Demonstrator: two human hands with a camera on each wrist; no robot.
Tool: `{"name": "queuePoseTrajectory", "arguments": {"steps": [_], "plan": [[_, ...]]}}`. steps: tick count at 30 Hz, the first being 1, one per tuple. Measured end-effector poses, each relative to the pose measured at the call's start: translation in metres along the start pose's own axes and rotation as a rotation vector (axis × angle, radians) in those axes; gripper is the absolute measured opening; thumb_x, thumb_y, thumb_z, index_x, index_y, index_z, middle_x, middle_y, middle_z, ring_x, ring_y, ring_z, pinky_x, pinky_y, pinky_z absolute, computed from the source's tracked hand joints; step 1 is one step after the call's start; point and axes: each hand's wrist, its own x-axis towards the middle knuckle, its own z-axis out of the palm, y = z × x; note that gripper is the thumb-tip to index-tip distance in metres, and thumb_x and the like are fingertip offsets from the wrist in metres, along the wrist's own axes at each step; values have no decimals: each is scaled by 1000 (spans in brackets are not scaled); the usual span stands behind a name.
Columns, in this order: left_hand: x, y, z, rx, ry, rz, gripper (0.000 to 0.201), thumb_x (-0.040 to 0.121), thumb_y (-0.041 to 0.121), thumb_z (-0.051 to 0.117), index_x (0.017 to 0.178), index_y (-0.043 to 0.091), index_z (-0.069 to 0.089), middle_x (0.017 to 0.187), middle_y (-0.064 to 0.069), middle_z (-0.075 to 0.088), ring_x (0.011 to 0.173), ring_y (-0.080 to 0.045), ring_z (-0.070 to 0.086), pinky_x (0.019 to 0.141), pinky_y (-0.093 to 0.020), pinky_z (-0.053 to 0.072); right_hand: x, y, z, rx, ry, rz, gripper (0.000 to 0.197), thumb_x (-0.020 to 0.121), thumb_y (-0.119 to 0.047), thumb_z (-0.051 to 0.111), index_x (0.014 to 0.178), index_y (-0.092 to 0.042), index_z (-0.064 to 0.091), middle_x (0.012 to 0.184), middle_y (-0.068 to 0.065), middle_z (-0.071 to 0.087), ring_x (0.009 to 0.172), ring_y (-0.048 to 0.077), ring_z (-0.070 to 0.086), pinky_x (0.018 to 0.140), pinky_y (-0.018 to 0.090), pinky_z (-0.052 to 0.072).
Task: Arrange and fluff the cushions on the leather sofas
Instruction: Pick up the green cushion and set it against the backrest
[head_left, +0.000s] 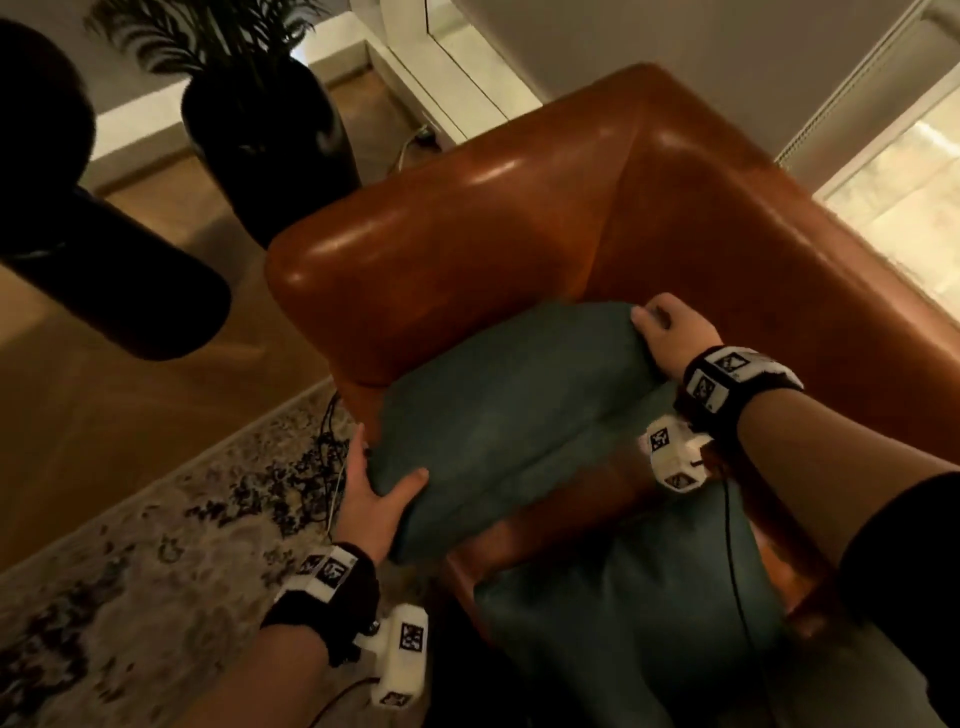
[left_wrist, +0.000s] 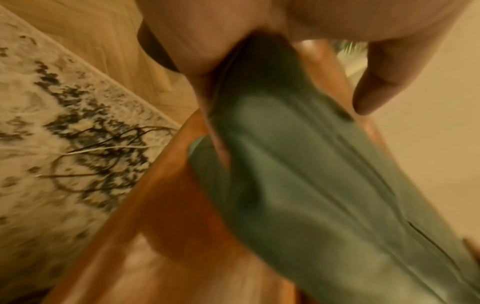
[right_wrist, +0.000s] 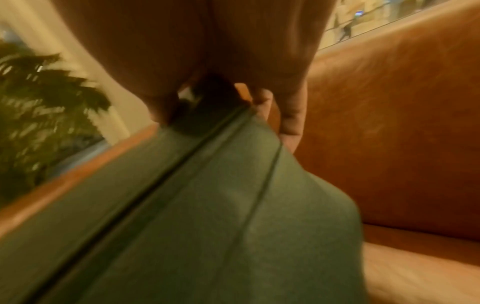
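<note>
A dark green cushion (head_left: 509, 410) is held above the seat of a brown leather sofa (head_left: 498, 218). My left hand (head_left: 371, 493) grips its near left corner, thumb on top and fingers underneath. My right hand (head_left: 662, 332) grips the far right corner, close to the sofa back. The left wrist view shows the green cushion (left_wrist: 298, 174) pinched between thumb and fingers, with its seam running away. In the right wrist view the cushion (right_wrist: 194, 205) hangs from my fingers beside the leather backrest (right_wrist: 389, 133). A second green cushion (head_left: 623, 613) lies on the seat nearer to me.
A patterned rug (head_left: 130, 545) covers the wooden floor left of the sofa, with thin black cables (head_left: 327, 457) lying by the armrest. A tall black planter (head_left: 270, 135) with a leafy plant stands behind the armrest. A bright window (head_left: 904, 197) is at the right.
</note>
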Motion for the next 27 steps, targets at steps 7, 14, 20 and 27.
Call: {"name": "queuePoseTrajectory", "arguments": {"steps": [7,14,20,27], "plan": [[74,112,-18,114,277,129,56,91,38,61,142,27,41,132,3,50,113,-18,54,71,-12,52,49,-50,-23,309,84,-32,61,90,-29,64,145,-28,37,139,7,50,116,26,57,95,35,51],[94,102,-14,493,319,172,48,95,47,48,124,10,57,125,-12,61,114,-33,56,87,-33,40,78,-50,40,124,2,-75,82,86,-45,66,152,-38,17,159,4,24,139,28,37,110,38,39],[102,56,-28,219,365,-56,92,63,96,30,131,37,49,138,0,54,123,-30,54,103,-52,43,69,-39,27,198,-101,-173,74,89,-36,66,149,-42,23,149,-3,42,124,20,53,102,36,47],[12,-46,29,660,90,-377,62,98,51,37,141,7,44,142,-23,47,126,-41,48,107,-46,37,-31,160,4,-116,-160,416,38,94,-32,56,130,-19,56,128,6,60,114,26,58,94,37,49]]}}
